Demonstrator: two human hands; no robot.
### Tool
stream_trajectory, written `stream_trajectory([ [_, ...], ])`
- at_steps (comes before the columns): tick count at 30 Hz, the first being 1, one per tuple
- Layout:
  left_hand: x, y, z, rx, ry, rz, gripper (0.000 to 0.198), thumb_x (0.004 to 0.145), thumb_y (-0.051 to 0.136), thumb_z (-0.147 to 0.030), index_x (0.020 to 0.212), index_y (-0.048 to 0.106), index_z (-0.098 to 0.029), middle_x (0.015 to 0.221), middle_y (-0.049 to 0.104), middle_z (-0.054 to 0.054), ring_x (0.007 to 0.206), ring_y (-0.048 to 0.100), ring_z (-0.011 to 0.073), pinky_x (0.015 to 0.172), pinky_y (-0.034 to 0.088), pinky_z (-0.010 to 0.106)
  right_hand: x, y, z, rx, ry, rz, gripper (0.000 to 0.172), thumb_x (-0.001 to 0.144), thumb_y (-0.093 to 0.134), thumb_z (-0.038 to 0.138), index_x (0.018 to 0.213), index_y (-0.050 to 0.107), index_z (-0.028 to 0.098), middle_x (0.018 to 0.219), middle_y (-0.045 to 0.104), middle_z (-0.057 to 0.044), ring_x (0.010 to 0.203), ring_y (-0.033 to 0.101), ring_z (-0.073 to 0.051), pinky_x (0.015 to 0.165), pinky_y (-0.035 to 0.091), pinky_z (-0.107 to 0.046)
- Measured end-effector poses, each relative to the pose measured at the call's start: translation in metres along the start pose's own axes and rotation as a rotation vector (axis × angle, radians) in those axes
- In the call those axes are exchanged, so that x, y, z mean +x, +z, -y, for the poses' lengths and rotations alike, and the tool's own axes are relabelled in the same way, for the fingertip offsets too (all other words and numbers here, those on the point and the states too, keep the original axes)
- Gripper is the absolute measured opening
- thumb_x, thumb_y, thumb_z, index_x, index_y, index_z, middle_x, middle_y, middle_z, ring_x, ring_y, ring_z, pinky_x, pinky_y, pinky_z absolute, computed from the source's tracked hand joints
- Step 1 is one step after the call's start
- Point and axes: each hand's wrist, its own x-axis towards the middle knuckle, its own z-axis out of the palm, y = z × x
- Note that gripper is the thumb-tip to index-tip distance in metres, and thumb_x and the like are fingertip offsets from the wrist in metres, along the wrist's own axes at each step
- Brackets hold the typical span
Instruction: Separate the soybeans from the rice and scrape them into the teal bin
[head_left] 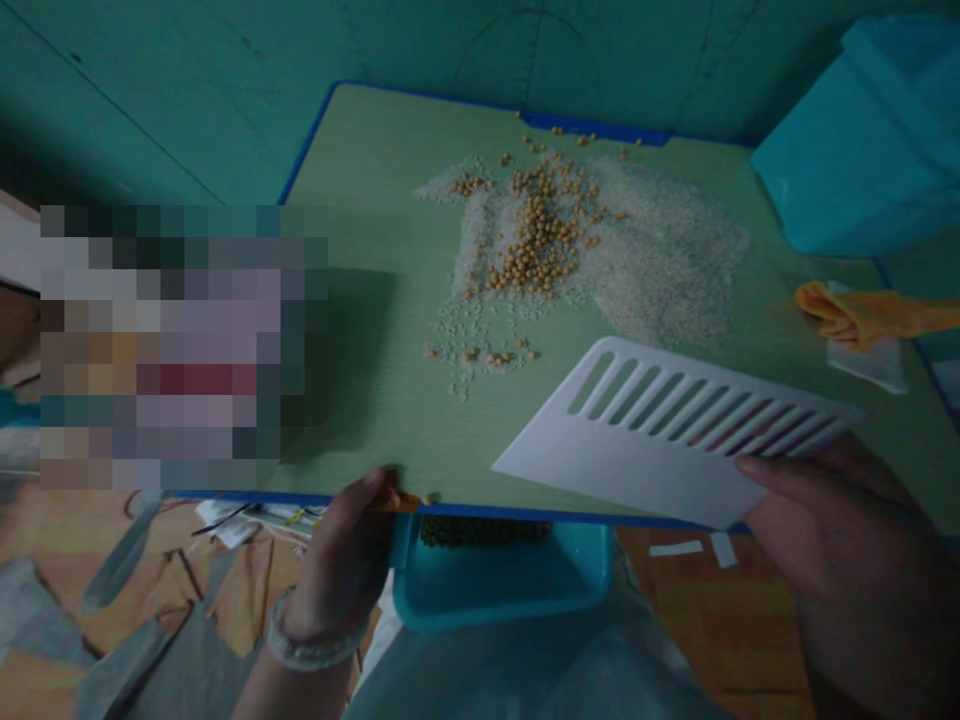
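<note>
My right hand point(847, 550) grips a white plastic scraper point(660, 440) with slots along its upper edge, held low over the near right part of a small green table point(360, 330). My left hand point(345, 560), with a bead bracelet on its wrist, is closed at the table's near edge and holds a blue tray point(502, 585) just under that edge. Some yellow beans lie in the tray. A heap of yellow beans point(536, 235) mixed with white rice point(667, 250) is spread across the far middle of the table.
An orange cloth point(870, 312) on a white sheet lies at the table's right edge. A large blue container point(870, 150) stands at the back right. A blurred-out patch covers the left side. Patterned fabric lies on the floor below left.
</note>
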Motion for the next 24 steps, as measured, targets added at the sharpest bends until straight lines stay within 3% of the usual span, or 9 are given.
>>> stream_trajectory([
  [3,0.001,0.000,-0.001,0.012,0.003,0.013,0.019,0.043,0.078,-0.023,0.055,0.065,-0.017,0.062,0.069,0.000,0.059,0.063,0.0190,0.053,0.053,0.027,0.007,0.009,0.001,0.089,0.034,0.082,0.025,0.064,0.063,0.012,0.078,0.069,0.032,0.087,0.073,0.000,0.098,0.063,-0.026,0.089,0.045,-0.046],
  [8,0.000,-0.002,-0.004,0.080,-0.037,0.052,0.013,0.049,0.074,-0.024,0.057,0.065,-0.017,0.057,0.067,0.002,0.049,0.061,0.0210,0.035,0.045,0.026,0.017,0.032,0.009,0.061,0.011,0.230,0.018,0.064,0.063,0.014,0.073,0.068,0.029,0.073,0.071,0.000,0.080,0.066,-0.024,0.075,0.049,-0.040],
  [14,0.005,-0.013,-0.002,0.092,0.004,0.116,0.017,0.058,0.073,-0.027,0.072,0.071,-0.018,0.064,0.070,0.001,0.053,0.062,0.0173,0.049,0.050,0.024,0.032,0.056,0.019,-0.053,0.024,0.362,0.017,0.064,0.066,0.017,0.075,0.068,0.031,0.074,0.070,0.003,0.071,0.063,-0.018,0.070,0.048,-0.032],
  [16,0.007,-0.015,-0.002,0.106,-0.006,0.134,0.022,0.058,0.073,-0.029,0.077,0.072,-0.018,0.068,0.070,0.002,0.060,0.063,0.0187,0.047,0.048,0.022,0.036,0.057,0.021,-0.074,0.037,0.400,0.018,0.063,0.067,0.017,0.076,0.068,0.030,0.072,0.070,0.003,0.068,0.063,-0.018,0.066,0.048,-0.030],
  [19,0.008,-0.017,-0.003,0.127,0.007,0.155,0.018,0.057,0.075,-0.032,0.063,0.068,-0.015,0.055,0.063,0.000,0.052,0.058,0.0154,0.041,0.044,0.021,0.038,0.052,0.023,-0.084,0.044,0.428,0.015,0.061,0.064,0.018,0.072,0.068,0.027,0.067,0.069,0.002,0.062,0.062,-0.018,0.059,0.048,-0.030],
  [22,0.008,-0.017,-0.003,0.146,0.003,0.149,0.024,0.053,0.078,-0.033,0.051,0.062,-0.016,0.045,0.055,-0.003,0.042,0.049,0.0111,0.040,0.043,0.020,0.042,0.045,0.026,-0.048,0.009,0.384,0.013,0.059,0.060,0.016,0.066,0.067,0.025,0.064,0.068,0.002,0.061,0.063,-0.019,0.060,0.048,-0.032],
  [24,0.008,-0.016,-0.003,0.129,0.014,0.105,0.021,0.050,0.079,-0.031,0.055,0.065,-0.017,0.050,0.061,-0.003,0.047,0.054,0.0126,0.044,0.046,0.020,0.045,0.043,0.030,0.008,-0.030,0.338,0.018,0.059,0.058,0.013,0.069,0.066,0.026,0.067,0.069,0.003,0.066,0.064,-0.020,0.065,0.048,-0.034],
])
